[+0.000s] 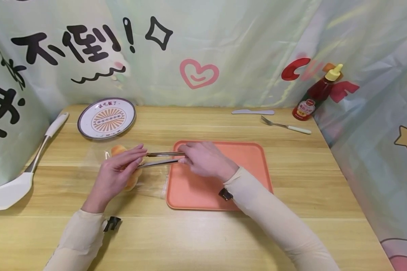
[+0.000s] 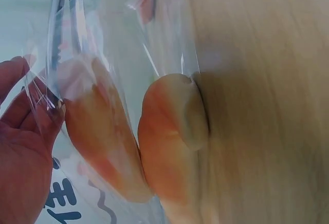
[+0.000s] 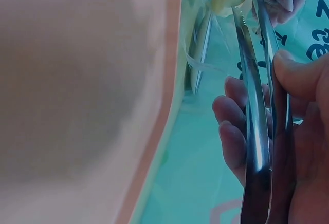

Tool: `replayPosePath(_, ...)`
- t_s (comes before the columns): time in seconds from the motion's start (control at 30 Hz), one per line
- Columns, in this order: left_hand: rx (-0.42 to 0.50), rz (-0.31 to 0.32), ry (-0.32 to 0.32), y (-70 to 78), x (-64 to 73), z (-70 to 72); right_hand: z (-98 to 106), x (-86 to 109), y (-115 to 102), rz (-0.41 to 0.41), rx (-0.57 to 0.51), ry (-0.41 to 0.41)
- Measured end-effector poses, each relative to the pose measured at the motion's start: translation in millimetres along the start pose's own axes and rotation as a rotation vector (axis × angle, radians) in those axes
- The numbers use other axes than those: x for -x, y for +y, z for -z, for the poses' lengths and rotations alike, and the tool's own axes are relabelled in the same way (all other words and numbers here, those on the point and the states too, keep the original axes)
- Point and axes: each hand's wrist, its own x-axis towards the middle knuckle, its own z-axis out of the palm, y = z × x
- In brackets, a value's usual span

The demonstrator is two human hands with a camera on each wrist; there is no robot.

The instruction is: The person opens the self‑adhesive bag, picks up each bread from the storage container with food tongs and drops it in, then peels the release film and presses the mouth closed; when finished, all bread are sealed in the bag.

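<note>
My right hand (image 1: 205, 160) grips metal tongs (image 3: 257, 131) over the coral tray (image 1: 220, 203), with their arms pointing left. Inside a clear plastic bag (image 1: 152, 184) on the table lie golden bread rolls (image 1: 133, 181). The tongs' tips reach into the bag, right at one bread roll (image 2: 100, 136); another roll (image 2: 167, 131) lies against it. My left hand (image 1: 117, 169) is over the bag and holds its thin film near the mouth, thumb and fingers on either side of the tongs' ends. In the head view this hand covers part of the rolls.
A patterned plate (image 1: 108, 119) stands behind the bag. A white spatula (image 1: 11, 192) lies along the left edge. At the back right are a butter knife (image 1: 253, 112), a fork (image 1: 286, 125) and a red sauce bottle (image 1: 310, 99). Printed curtains (image 1: 244, 52) enclose the table.
</note>
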Motion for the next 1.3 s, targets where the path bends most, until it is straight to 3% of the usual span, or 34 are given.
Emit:
replayPosePath(0.23, 0.008, 0.02, -0.002, -1.1, 0.4, 1.3, 7, 5.3, 0, -0.048, -0.045, -0.089)
replayPosePath(0.5, -0.02, 0.036, -0.006, -1.8, 0.5, 3.7, 18, 20.4, 4, -0.095, -0.068, -0.124)
replayPosePath(0.97, -0.008, -0.003, 0.031, -1.1, -1.2, 5.3, 36, 51.7, 7, -0.143, -0.107, -0.13)
replayPosePath(1.3, -0.002, 0.003, 0.039, -2.4, -1.3, 7.3, 48, 76.5, 14, -0.159, -0.119, -0.066)
